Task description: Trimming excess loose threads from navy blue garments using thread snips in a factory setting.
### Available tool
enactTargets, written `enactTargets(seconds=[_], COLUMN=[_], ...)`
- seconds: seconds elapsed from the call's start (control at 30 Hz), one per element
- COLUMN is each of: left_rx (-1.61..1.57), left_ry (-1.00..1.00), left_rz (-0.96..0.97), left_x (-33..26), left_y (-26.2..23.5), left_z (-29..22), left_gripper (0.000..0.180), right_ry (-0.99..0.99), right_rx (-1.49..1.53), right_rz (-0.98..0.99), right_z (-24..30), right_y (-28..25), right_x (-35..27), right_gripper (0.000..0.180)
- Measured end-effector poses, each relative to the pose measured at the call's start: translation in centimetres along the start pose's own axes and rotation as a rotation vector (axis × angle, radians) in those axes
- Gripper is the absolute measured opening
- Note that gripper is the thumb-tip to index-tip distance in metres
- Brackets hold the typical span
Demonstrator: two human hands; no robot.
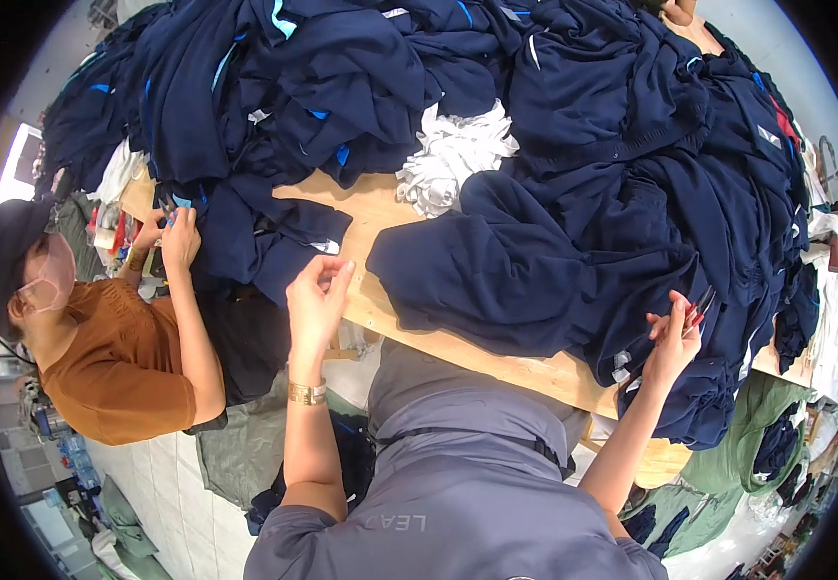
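Over the wooden table (380, 217), the left hand (315, 290) hovers at its near edge, fingers pinched narrow, nothing visibly held. The right hand (672, 336) grips red-handled snips (697, 307) against the navy garment (535, 261) piled on the table. A co-worker's hand (179, 237) touches another navy piece (264, 242).

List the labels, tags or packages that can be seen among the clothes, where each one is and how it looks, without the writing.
Small white tag: on the dark blue garment near the right hand; pale, roughly rectangular.
White tag: in the navy pile at the upper left; small pale patch.
White label: on the garments at the right edge; slim, light grey-white.
No packages or screens are clear enough to tell.
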State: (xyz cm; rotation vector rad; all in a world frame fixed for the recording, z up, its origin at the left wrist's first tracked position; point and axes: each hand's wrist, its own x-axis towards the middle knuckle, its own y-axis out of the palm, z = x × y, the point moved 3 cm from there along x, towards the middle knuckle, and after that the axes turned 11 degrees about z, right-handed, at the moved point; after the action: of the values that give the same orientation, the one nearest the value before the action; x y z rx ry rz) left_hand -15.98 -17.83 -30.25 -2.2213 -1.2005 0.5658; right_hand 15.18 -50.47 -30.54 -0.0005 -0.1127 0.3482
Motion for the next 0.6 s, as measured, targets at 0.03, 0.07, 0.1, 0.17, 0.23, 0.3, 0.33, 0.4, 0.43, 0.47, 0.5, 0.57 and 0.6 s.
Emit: enactTargets(seconds=[0.03,0.07,0.1,0.17,0.23,0.3,0.33,0.4,0.43,0.47,0.5,0.57,0.6], left_rx=[-0.018,-0.041,-0.018,-0.055,-0.028,-0.019,0.044,0.182,0.182,0.231,0.281,0.146,-0.014], left_ry=[0.027,0.085,0.217,0.285,0.482,0.630,0.668,0.745,0.754,0.731,0.706,0.555,0.511], left_rz=[-0.020,-0.013,-0.023,0.074,0.063,0.101,0.109,0.169,0.172,0.189,0.204,0.279,0.276], left_x=[0.0,0.1,0.2,0.7,2.2,3.4,3.8,4.5,4.6,4.7,4.7,4.1,3.7], left_y=[0.7,1.6,2.4,4.3,6.6,8.4,9.0,9.7,9.7,9.6,9.3,7.9,7.6], left_z=[-0.2,-0.8,-2.0,-4.3,-4.9,-6.5,-7.3,-7.8,-8.3,-8.7,-9.2,-10.2,-10.3], left_gripper=[0.019,0.019,0.016,0.017,0.020,0.028,0.030,0.030,0.030,0.028,0.027,0.022,0.021], right_ry=[-0.002,-0.014,-0.029,-0.012,-0.001,0.047,0.062,0.107,0.124,0.112,0.113,0.138,0.169], right_rx=[-0.001,0.011,0.023,0.028,0.104,0.108,0.116,0.096,0.083,0.107,0.113,0.135,0.127], right_rz=[-0.002,0.019,0.038,0.089,0.159,0.186,0.229,0.288,0.306,0.317,0.324,0.328,0.344], right_z=[0.1,0.4,0.7,1.1,1.4,1.6,1.5,1.8,1.6,1.5,1.6,1.1,0.8], right_y=[0.3,0.9,1.5,3.1,4.9,6.5,7.2,8.1,8.2,8.3,8.5,8.5,8.7], right_x=[-0.1,-0.1,-0.2,-0.4,-0.9,-1.8,-2.2,-3.0,-3.3,-3.5,-3.6,-3.9,-4.2], right_gripper=[0.024,0.023,0.023,0.020,0.018,0.019,0.020,0.021,0.021,0.021,0.021,0.019,0.017])
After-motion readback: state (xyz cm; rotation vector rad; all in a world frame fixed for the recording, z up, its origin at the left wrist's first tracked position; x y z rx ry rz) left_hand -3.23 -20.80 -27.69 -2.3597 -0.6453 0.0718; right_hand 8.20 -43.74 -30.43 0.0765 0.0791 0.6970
